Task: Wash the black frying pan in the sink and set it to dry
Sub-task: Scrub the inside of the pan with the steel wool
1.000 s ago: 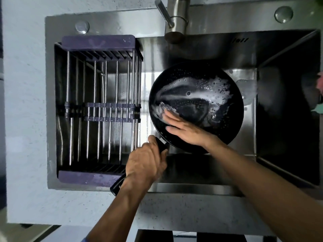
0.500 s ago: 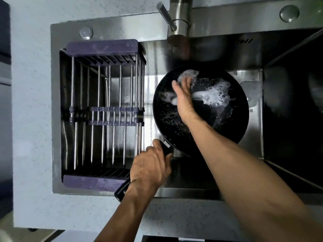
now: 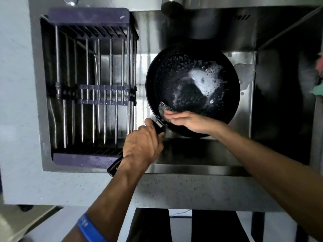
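Down in the shiny steel sink (image 3: 195, 154) we tilt the soapy black frying pan (image 3: 192, 88). Our left hand (image 3: 141, 145) grips its handle; our flat right hand (image 3: 188, 119) has slid the silver scrubber (image 3: 163, 109) back to the near rim, so we are not done washing.

black frying pan (image 3: 190, 70), soapy, tilted in sink (image 3: 244, 154)

Black frying pan (image 3: 162, 79) flecked with white suds (image 3: 203, 81); silver scourer (image 3: 163, 109); purple-framed rack (image 3: 87, 14) with steel-grey bars; grey stainless sink (image 3: 195, 168); speckled pale-grey counter (image 3: 192, 191); blue wristband (image 3: 90, 228).
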A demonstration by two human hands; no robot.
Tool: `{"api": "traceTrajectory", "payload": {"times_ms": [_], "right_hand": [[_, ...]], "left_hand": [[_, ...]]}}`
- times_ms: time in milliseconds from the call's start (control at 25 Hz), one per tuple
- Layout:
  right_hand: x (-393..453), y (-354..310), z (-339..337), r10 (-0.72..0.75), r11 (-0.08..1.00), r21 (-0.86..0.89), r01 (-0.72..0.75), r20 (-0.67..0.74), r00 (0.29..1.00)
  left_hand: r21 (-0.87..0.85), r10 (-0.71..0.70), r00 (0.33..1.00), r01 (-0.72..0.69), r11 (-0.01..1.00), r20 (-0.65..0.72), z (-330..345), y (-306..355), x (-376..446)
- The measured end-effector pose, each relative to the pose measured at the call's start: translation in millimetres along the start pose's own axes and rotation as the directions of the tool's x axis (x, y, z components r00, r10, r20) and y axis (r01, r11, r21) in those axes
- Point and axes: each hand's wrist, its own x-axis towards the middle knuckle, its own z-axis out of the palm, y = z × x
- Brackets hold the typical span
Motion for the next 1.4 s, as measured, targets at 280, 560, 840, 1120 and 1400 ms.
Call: {"api": "traceTrajectory", "payload": {"times_ms": [280, 560, 840, 1120, 1400], "right_hand": [[60, 9, -92, 0.058, 0.630, -0.654, -0.420, -0.500, 0.864], [17, 34, -77, 0.225, 0.517, -0.678, -0.523, -0.482, 0.847], [-51, 56, -62, 0.275, 0.381, -0.792, -0.476, -0.395, 0.877], [-59, 50, -42, 0.256, 0.481, -0.774, -0.411, -0.325, 0.910], [-60, 33, -16, 0.139, 0.729, -0.627, -0.275, -0.258, 0.956]], "left_hand": [[0.022, 0.024, 1.000, -0.023, 0.999, -0.013, 5, -4, 0], [-0.046, -0.007, 1.000, 0.007, 0.999, -0.002, 4, -1, 1], [-0.092, -0.031, 0.999, 0.029, 0.995, -0.019, 5, -2, -1], [-0.039, -0.028, 1.000, 0.028, 0.999, -0.010, 2, 1, -1], [-0.058, -0.020, 1.000, 0.019, 0.998, -0.015, 3, 0, 0]]}}
